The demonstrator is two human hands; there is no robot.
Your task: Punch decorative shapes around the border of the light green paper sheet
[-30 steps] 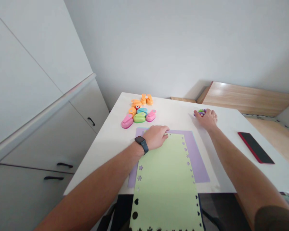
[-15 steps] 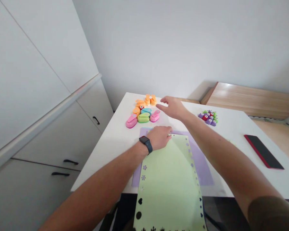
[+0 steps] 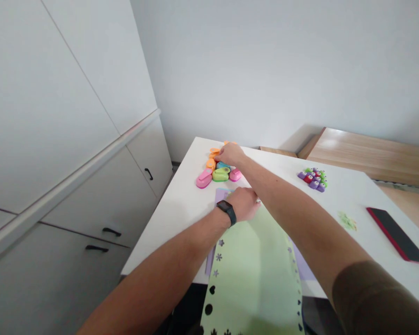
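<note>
My left hand [image 3: 244, 203], wearing a black watch, pinches the far edge of a light green sheet of paper [image 3: 254, 270] with shaped holes punched along its edges. The sheet's near end hangs past the table edge, over purple paper [image 3: 303, 266]. My right hand [image 3: 230, 154] reaches across to the craft punches, its fingers curled down among them and their tips hidden. Around it are an orange punch [image 3: 210, 164], a blue punch [image 3: 224, 165], a green punch [image 3: 220, 175] and two pink punches, one at the left [image 3: 204, 179] and one at the right [image 3: 235, 175].
Several small purple, red and green punches [image 3: 313, 179] are grouped on the right of the white table [image 3: 174, 214]. Paper scraps [image 3: 347, 220] lie nearer, beside a black-and-red flat object [image 3: 398, 235]. White cabinets [image 3: 139, 204] stand left, a wooden surface [image 3: 373, 153] at the back right.
My right hand has moved left and down from above the table onto the punches, covering the small red one seen before. My left hand keeps its hold on the green paper. The view has shifted slightly.
</note>
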